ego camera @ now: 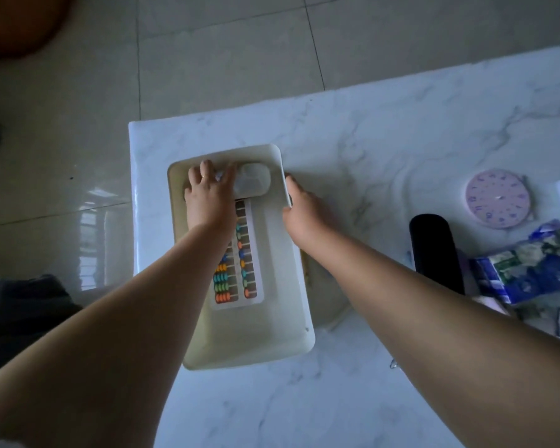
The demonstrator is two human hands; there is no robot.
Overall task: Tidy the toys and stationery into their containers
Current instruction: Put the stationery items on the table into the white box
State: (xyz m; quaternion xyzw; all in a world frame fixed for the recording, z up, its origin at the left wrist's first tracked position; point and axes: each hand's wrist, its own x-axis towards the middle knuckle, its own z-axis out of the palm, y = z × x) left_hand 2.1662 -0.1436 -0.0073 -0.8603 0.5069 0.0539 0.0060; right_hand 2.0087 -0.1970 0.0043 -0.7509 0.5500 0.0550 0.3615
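Lying in the bin (299, 286), the abacus (244, 253) sits between left hand (209, 197), fingers spread, and rim-gripping right hand (299, 208).

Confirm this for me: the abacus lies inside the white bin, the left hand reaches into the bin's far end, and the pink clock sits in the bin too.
One thing is off. The pink clock is not in the white bin; it lies out on the marble table, to the right. The head view shows this. The abacus does lie inside the bin, and the left hand does reach into its far end.

I'm looking into a home: glossy floor tiles (223, 59), a marble-look table (401, 130), toy clock (498, 198) far right.
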